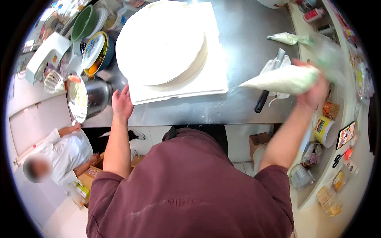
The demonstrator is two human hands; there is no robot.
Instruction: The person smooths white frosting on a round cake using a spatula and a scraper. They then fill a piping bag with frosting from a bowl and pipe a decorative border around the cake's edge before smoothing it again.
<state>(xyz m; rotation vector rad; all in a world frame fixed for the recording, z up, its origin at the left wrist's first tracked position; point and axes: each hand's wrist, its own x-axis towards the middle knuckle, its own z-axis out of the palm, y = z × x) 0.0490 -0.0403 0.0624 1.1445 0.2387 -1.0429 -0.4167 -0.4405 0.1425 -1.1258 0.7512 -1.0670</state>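
Note:
A large round cake [162, 44] coated in white cream rests on a square white board [181, 96] in front of me. My left hand [122, 102] is at the board's near left corner, fingers apart; whether it touches the corner I cannot tell. My right hand [315, 89] grips a full piping bag [279, 79] of pale cream, its tip pointing left towards the cake. Under the bag lie a white cloth [269, 67] and a spatula with a black handle [262, 101], partly hidden. A smaller piping bag [282, 38] lies farther back on the right.
Left of the board, a steel mixing bowl [96, 96] with cream stands near a fruit bowl [107, 56] and a white stand mixer [44, 56]. Another person [70, 151] in a white shirt is at the left. A shelf on the right holds scissors [337, 160] and a phone [345, 135].

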